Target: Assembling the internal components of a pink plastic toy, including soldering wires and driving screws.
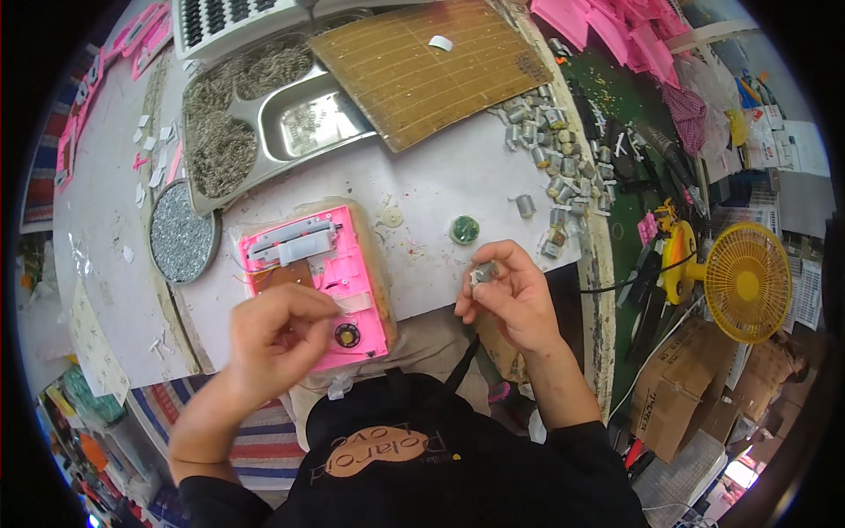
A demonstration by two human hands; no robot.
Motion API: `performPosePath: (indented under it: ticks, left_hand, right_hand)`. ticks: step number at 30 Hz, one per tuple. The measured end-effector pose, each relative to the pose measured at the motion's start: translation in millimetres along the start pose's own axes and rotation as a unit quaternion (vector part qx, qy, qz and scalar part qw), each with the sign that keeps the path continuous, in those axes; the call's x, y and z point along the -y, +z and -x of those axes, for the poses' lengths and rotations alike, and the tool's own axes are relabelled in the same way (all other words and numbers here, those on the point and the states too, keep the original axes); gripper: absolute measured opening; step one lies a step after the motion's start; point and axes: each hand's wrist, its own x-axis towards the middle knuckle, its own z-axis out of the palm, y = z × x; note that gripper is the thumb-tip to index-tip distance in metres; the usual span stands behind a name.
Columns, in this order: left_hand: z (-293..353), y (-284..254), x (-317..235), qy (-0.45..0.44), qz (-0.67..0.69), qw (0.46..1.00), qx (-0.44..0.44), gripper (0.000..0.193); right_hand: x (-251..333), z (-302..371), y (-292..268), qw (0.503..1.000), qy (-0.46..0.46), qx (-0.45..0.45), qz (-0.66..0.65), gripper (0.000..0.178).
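My right hand (521, 306) is raised over the front of the table and pinches a small silver motor (483, 274) between thumb and fingers. My left hand (280, 333) hovers at the near left of an open pink plastic housing (371, 304), its fingers curled together. Whatever they may grip is too small to make out. A pale strip (355, 304) shows by the left fingertips. Inside the housing are a white rectangular part (306, 248), thin wires, a brown board (283, 275) and a round black part (349, 333). A bundle in clear wrap lies under the housing.
A small round green container (464, 231) and a lone motor (525, 206) lie beyond my right hand. Many motors (559, 163) pile up at right. A metal compartment tray (264, 180) of small metal parts, a brown board (431, 75), a screw bowl (183, 233) and a yellow fan (748, 282) surround.
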Motion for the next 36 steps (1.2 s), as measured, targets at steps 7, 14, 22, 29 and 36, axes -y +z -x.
performPosePath:
  ticks: [7,14,22,29,36]
  left_hand:
    - [12,44,-6,-0.184,0.347,0.919,-0.031,0.011]
    - [22,54,-11,-0.124,0.199,0.971,-0.050,0.017]
    - [24,59,-9,-0.189,0.353,0.914,-0.056,0.020]
    - [29,53,-5,-0.213,0.376,0.902,-0.028,0.016]
    - [27,45,2,-0.131,0.348,0.928,-0.035,0.015]
  right_hand:
    - [14,1,52,0.994,0.055,0.074,0.056,0.039]
    - [-1,-10,74,0.979,-0.030,0.118,0.163,0.043]
    - [2,1,73,0.957,-0.063,0.093,0.268,0.045]
    - [23,3,25,0.949,-0.039,0.032,0.312,0.050]
    - [55,-47,-41,0.842,-0.050,-0.010,0.538,0.039]
